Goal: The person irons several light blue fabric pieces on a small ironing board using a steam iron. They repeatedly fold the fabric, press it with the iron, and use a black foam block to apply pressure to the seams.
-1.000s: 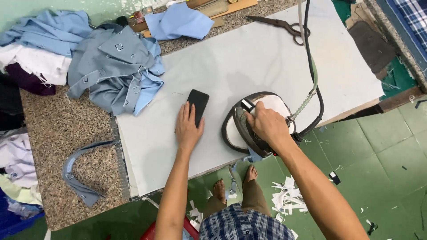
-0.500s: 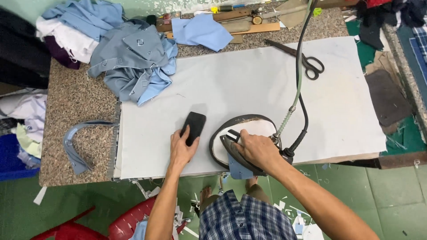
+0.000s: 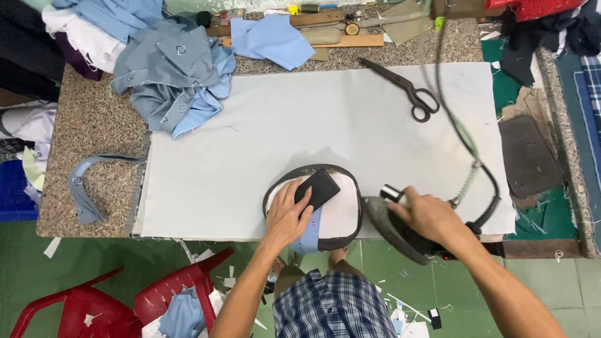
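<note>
My left hand (image 3: pixel 287 216) presses a black phone-shaped block (image 3: pixel 317 188) down on a round white pad with a dark rim (image 3: pixel 342 216) at the near edge of the white pressing cloth (image 3: pixel 300 125). A small light-blue fabric piece (image 3: pixel 311 235) lies under the hand and sticks out over the table edge. Just right of the pad, my right hand (image 3: pixel 427 217) grips the handle of a dark steam iron (image 3: pixel 391 228). The iron's black cord and green hose (image 3: pixel 466 156) run up and away from it.
Black scissors (image 3: pixel 404 87) lie on the cloth at the back right. A heap of blue and grey garment pieces (image 3: pixel 175 75) sits at the back left, a blue collar strip (image 3: pixel 84 188) on the speckled counter (image 3: pixel 94 131). Red plastic chairs (image 3: pixel 87 310) stand below left.
My right hand has carried the iron off the round pad to its right. My left hand has slid the black block from the cloth onto the pad, over the blue piece.
</note>
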